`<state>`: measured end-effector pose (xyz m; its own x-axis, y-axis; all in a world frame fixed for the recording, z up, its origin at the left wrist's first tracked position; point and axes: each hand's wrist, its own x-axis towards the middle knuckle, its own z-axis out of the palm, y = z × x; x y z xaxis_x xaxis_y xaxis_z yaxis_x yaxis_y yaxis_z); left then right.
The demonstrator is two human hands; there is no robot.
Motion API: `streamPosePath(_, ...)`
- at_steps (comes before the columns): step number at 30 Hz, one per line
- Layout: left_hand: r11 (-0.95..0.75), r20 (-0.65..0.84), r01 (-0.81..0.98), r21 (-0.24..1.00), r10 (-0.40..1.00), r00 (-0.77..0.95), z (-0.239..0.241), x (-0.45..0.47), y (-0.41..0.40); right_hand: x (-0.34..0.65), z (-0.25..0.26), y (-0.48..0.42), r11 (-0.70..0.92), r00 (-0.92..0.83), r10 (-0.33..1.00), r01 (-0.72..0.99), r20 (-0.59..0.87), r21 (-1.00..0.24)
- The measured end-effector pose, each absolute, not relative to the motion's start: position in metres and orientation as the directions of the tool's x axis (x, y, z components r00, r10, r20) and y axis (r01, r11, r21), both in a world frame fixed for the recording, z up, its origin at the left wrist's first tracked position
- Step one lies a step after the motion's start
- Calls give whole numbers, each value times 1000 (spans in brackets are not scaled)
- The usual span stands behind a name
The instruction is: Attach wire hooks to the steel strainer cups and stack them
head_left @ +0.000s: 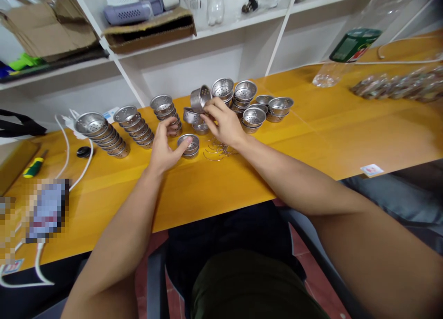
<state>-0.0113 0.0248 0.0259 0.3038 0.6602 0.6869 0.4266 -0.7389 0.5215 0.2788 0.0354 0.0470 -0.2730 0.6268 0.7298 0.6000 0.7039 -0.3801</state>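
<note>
The tilted strainer cup [199, 99] pinched by the right hand [224, 123] is best levelled above the near stack [190, 146], which is steadied by the half-open left hand [162, 149].

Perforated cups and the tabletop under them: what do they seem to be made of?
Perforated cups: probably thin stainless steel, bright silvery finish with sharp highlights and punched holes; the right hand pinches one. Tabletop: looks like wood or wood laminate, glossy orange-yellow, with plank-like seams and reflections.
</note>
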Motion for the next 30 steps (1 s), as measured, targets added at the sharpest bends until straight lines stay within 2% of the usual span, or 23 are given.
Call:
streamPosePath(5, -801, 739, 230, 553, 599, 309, 8, -9, 41, 259, 40, 18, 902, -469, 360, 396, 807, -172)
streamPosePath(8, -812, 749, 220, 540, 583, 315, 8, -10, 44, 249, 36, 10, 943, -526, 290, 299, 800, -145)
streamPosePath(13, -839, 780, 234, 491, 543, 310, 26, -11, 35, 241, 44, -2, 966, -479, 251, 180, 841, -186)
streamPosePath(16, -849, 793, 249, 466, 525, 309, 35, -12, 27, 238, 49, -11, 954, -462, 296, 101, 836, -282)
streamPosePath(18, -845, 795, 265, 464, 530, 296, 39, -13, 23, 237, 49, -13, 910, -456, 379, 27, 805, -414)
streamPosePath(21, -832, 790, 302, 465, 544, 283, 41, -12, 20, 239, 48, -11, 733, -478, 509, -195, 716, -651)
streamPosePath(24, -834, 786, 317, 452, 540, 301, 44, -11, 17, 245, 52, -7, 547, -505, 586, -332, 634, -769)
streamPosePath(27, -837, 780, 337, 430, 533, 328, 48, -9, 13, 248, 59, -5, 504, -433, 687, -295, 584, -811)
streamPosePath(30, -835, 760, 343, 430, 540, 362, 51, -5, 7, 250, 62, -7, 587, -307, 732, -171, 608, -792)
